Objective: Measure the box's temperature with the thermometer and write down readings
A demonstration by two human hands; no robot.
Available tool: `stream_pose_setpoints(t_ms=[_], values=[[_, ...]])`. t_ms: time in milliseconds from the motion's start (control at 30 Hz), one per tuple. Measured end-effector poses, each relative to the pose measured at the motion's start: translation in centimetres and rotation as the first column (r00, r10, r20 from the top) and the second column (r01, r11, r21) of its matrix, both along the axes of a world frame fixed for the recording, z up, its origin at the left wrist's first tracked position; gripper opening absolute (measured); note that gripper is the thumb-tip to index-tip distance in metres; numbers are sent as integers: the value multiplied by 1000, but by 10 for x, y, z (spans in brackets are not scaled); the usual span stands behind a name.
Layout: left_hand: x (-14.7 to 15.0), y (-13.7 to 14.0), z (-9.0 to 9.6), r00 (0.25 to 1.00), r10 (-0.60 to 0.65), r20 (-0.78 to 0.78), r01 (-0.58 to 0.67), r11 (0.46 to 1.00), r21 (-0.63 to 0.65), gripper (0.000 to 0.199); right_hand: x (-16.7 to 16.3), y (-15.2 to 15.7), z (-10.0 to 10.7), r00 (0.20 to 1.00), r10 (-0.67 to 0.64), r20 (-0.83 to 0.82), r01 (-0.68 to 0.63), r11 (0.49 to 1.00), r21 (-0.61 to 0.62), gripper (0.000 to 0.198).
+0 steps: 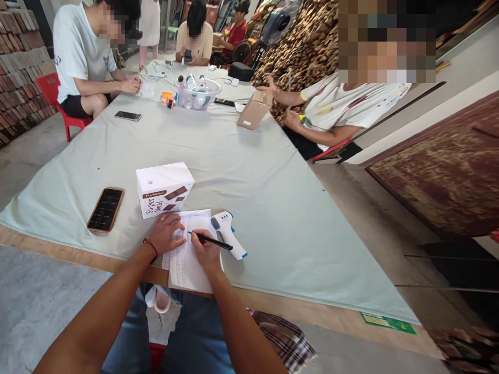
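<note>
My right hand (206,254) grips a black pen (214,241), its tip close to the writing on a sheet of paper (197,272). Rows of small handwriting run down the left part of that sheet. With fingers spread, my left hand (168,232) rests on the paper's upper left, a red cord around the wrist. Right behind it stands a white "Super Meal" box (166,182). A white and blue infrared thermometer (230,235) lies just right of the paper. To the left is a phone (106,209) with its screen lit.
A clear plastic basin (198,96) with bottles, an orange tape roll (167,97), a second phone (128,116) and an open cardboard box (254,110) stand farther along the cloth-covered table (273,197). Several people sit around it. A fan (280,23) stands at the back.
</note>
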State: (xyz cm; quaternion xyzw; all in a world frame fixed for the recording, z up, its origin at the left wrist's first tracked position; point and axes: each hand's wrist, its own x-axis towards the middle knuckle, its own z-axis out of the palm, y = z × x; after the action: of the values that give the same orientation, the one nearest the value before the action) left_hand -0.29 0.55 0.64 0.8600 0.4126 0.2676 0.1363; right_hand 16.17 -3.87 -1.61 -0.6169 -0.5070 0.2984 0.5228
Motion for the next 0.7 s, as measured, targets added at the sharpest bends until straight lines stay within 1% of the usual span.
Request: stream_pose_setpoints(t_ms=[433,700], values=[[0,0,0,1000,5,7,-5,1000,1,26,0,0,3,1000,10,-13,-10,1000,-10,22],[0,0,1,1000,9,3,-9,1000,-11,25,-1,-1,7,999,-6,-34,5,1000,-18,21]])
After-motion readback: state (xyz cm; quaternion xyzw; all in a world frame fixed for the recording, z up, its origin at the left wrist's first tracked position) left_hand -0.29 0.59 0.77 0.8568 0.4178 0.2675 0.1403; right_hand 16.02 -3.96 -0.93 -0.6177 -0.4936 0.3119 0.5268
